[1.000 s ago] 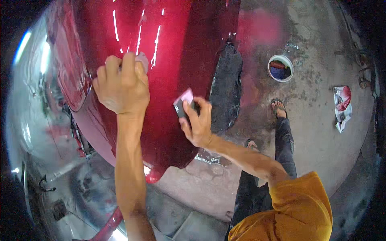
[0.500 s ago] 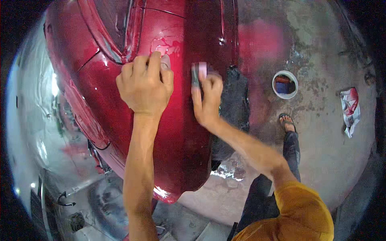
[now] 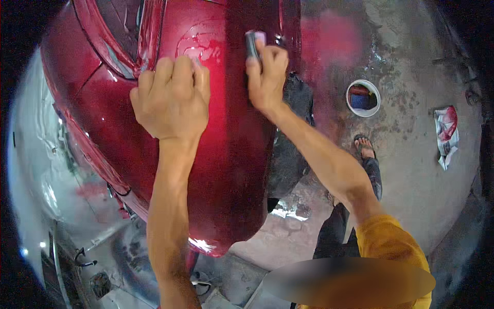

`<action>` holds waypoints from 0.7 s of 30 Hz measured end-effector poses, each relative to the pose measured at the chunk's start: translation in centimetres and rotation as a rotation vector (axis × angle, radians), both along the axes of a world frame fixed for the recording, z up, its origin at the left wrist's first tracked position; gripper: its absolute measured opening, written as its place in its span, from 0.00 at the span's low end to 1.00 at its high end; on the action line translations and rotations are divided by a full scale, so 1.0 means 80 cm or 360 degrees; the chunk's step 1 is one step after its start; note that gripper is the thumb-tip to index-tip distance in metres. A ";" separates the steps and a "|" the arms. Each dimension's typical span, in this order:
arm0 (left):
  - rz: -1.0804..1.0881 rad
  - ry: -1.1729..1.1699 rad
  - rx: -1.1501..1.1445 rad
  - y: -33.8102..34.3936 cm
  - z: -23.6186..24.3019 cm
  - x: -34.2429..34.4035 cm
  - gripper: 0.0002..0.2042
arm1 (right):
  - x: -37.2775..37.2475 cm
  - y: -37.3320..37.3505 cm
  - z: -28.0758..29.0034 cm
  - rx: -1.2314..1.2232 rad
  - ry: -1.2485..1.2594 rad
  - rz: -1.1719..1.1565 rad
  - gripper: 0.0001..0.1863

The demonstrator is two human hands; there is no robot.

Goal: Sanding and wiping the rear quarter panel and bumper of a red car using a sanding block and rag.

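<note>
A glossy, wet red car body panel [image 3: 226, 154] fills the middle of the view. My left hand [image 3: 172, 98] rests knuckles-up on it, fingers curled over something small that I cannot make out. My right hand [image 3: 266, 74] grips a small dark sanding block with a pink face [image 3: 253, 42] and presses it against the panel near its right edge. Water streaks and a dull rubbed patch [image 3: 198, 44] show on the panel between the two hands.
A white bucket [image 3: 363, 98] with coloured items inside stands on the wet concrete floor at right. A crumpled red-and-white wrapper [image 3: 445, 135] lies further right. My sandalled foot [image 3: 365, 147] is below the bucket. A dark tyre [image 3: 290, 139] sits beside the panel.
Both hands have moved up and to the right along the red panel. The right hand with the block went from the panel's lower edge to its upper right part.
</note>
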State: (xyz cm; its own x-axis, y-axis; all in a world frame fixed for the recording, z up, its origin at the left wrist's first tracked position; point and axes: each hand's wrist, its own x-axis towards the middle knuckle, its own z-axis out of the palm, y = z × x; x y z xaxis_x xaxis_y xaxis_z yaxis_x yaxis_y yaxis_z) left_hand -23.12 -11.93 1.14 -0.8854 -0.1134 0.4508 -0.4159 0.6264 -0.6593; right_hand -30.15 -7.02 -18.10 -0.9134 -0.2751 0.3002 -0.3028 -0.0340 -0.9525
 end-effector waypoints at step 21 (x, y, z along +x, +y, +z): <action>-0.0014 -0.0051 -0.0034 -0.017 -0.034 -0.019 0.11 | 0.101 0.056 -0.031 -0.0003 -0.0466 0.0338 0.27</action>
State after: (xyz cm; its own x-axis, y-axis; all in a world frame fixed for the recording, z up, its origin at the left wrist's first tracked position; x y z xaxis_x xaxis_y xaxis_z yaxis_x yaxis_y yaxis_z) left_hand -24.65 -13.27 -1.61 -0.9003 -0.0961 0.4244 -0.3888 0.6157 -0.6854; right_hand -22.06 -2.57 -20.59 -0.8832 -0.4677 0.0348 -0.0028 -0.0689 -0.9976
